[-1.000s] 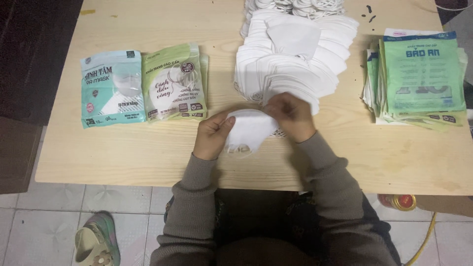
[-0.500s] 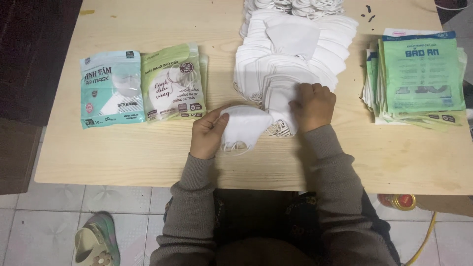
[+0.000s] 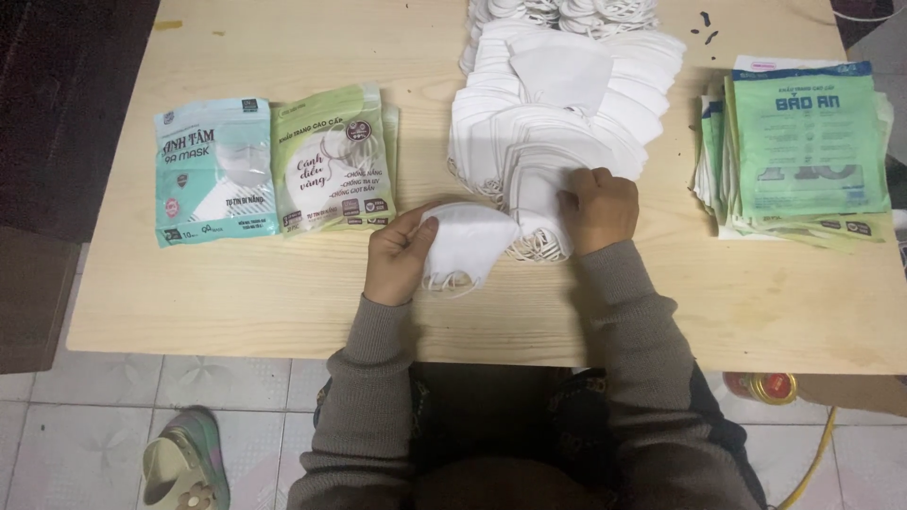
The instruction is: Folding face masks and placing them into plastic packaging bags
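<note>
My left hand (image 3: pixel 401 255) grips a small bunch of folded white face masks (image 3: pixel 468 244) just above the wooden table (image 3: pixel 246 293), thumb on top. My right hand (image 3: pixel 597 210) rests with curled fingers on the near edge of a big heap of white masks (image 3: pixel 557 104) that spreads toward the far side of the table. Its fingertips pinch at a mask in the heap. Elastic ear loops stick out under the held masks.
Two sealed mask packets lie at the left, a teal one (image 3: pixel 215 170) and a green one (image 3: pixel 333 159). A stack of empty green pouches (image 3: pixel 805 149) sits at the right. Below the table edge are a tiled floor, a slipper (image 3: pixel 184 463) and a red-lidded tin (image 3: pixel 763 385).
My right hand let go of the held masks and moved up and right onto the heap. The left hand kept the bunch and stayed put.
</note>
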